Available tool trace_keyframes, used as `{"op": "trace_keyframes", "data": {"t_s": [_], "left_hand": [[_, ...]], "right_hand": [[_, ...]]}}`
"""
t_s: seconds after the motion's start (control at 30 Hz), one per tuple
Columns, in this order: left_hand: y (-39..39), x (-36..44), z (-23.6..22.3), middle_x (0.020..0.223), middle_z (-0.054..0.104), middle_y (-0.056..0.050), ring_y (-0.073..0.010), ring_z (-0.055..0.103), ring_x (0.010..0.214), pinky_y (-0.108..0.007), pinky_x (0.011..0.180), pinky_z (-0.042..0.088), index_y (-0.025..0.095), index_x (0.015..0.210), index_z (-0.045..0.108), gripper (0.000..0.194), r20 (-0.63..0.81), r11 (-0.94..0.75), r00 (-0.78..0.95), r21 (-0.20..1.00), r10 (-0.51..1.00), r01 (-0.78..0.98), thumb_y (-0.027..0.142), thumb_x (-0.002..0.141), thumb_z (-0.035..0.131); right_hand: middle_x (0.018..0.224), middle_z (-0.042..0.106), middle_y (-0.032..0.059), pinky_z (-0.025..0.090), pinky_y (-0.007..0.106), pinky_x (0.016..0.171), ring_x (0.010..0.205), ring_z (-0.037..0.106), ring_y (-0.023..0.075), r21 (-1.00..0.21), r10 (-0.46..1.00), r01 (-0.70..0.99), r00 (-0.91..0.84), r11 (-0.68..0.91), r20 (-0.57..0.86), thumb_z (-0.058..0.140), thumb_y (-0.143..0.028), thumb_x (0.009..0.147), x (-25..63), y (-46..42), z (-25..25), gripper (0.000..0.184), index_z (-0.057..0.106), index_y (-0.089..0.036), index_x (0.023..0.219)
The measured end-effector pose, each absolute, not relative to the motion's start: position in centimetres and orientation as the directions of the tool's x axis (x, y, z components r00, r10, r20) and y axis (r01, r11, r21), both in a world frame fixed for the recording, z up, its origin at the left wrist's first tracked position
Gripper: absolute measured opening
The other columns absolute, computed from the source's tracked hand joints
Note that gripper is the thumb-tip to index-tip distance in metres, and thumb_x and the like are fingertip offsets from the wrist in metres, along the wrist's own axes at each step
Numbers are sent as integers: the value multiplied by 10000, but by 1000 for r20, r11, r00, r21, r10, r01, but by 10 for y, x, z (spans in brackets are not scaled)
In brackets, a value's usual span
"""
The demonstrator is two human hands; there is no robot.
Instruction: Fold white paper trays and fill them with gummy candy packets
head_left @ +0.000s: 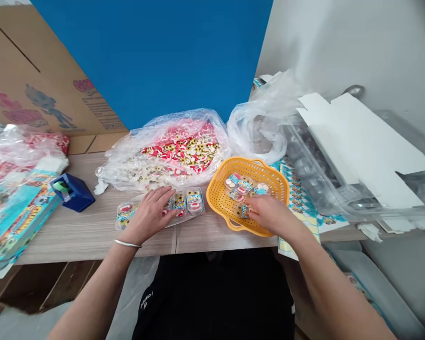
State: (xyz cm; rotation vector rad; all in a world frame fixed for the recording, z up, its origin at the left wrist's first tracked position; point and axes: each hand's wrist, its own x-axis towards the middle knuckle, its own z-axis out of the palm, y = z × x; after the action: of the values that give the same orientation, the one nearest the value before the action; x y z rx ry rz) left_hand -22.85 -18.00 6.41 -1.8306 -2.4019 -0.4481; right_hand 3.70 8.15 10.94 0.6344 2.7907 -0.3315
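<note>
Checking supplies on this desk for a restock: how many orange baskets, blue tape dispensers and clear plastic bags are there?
Orange plastic basket: 1
Blue tape dispenser: 1
Clear plastic bags: 3
Total: 5

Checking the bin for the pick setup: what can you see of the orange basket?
The orange plastic basket is shallow and rounded, with walls of perforated mesh and what look like handle slots at its ends. It is empty of nothing but several small clear packs of sweets, which lie loose inside. It sits on the wood-look tabletop, just in front of a clear plastic bag. The right hand reaches over its near rim, fingers on the packs.
</note>
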Motion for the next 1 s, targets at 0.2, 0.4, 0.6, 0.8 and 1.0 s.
{"op": "trace_keyframes", "data": {"t_s": [0.2,0.4,0.6,0.8,1.0], "left_hand": [[-180,-237,62,1373,599,-148,-330,548,1276,-540,1107,411,213,1325,593,469,198,247,-278,165,940,955,465,930,616],[-185,-229,63,1385,579,-144,-344,513,1305,-539,1109,408,222,1299,615,512,166,289,-322,192,932,938,502,878,694],[-189,-228,63,1391,564,-147,-347,485,1317,-538,1131,381,199,1303,610,515,181,289,-327,210,927,934,495,888,679],[-190,-226,65,1377,575,-138,-317,482,1319,-522,1143,374,178,1330,576,419,192,302,-354,254,915,919,343,945,575],[-191,-222,70,1414,565,-140,-315,446,1375,-536,1174,329,156,1396,521,456,177,327,-379,265,908,907,254,953,483]], "right_hand": [[1217,692,200,502,396,851,1095,675,338,-5,464,500,-806,866,-367,662,-215,830,10,71,83,366,675,-128,1186],[1099,715,133,473,364,727,969,703,311,2,510,558,-757,830,-408,548,-226,896,23,87,96,197,708,-205,1009],[820,691,56,421,312,686,775,643,217,-367,472,464,-878,806,-74,474,-298,944,-1,62,145,204,603,-226,803],[854,722,46,413,272,693,780,655,184,-598,390,398,-908,695,-151,530,-180,901,-86,-10,126,128,629,-185,983],[995,744,126,431,302,753,946,698,253,-383,392,465,-884,798,-256,566,-208,908,-128,-33,100,266,592,-158,1168]]}}
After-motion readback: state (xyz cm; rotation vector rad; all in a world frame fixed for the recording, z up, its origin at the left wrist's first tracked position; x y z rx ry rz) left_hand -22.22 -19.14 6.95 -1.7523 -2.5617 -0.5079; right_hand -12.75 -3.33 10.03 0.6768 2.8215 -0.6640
